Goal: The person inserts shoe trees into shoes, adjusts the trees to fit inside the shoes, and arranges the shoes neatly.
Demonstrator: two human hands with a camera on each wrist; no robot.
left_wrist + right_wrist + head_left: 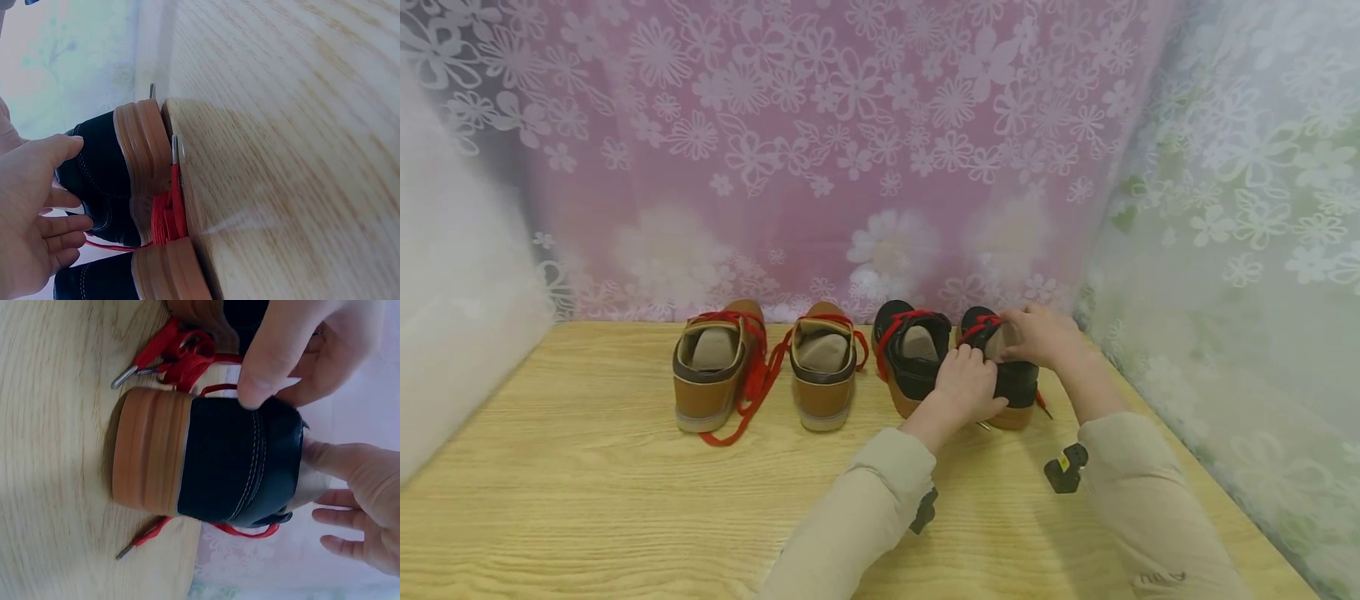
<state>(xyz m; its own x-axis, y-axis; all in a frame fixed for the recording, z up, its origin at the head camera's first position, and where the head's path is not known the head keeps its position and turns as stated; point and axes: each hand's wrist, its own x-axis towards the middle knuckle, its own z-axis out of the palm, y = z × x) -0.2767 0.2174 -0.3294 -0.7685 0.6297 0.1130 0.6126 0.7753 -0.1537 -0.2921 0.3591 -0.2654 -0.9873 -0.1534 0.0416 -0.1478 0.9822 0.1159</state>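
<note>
A black shoe (1017, 385) with a brown sole and red laces stands at the right end of a row. My left hand (966, 383) holds it by the left side of its heel, the thumb on the back. A beige insert (312, 486) fills the shoe's opening. My right hand (1048, 337) reaches over from the right and pinches this insert, its thumb (331, 459) on the insert's near side. The matching black shoe (913, 379) is just left of my left hand, also with a beige insert (919, 343) inside.
Farther left stand two brown shoes, one at the end (703, 400) and one beside it (822, 396), with beige inserts. A loose red lace (752, 400) trails between them. Behind the wooden table (625, 508) hangs a pink floral curtain (820, 167). Another floral sheet (1232, 275) borders the right side.
</note>
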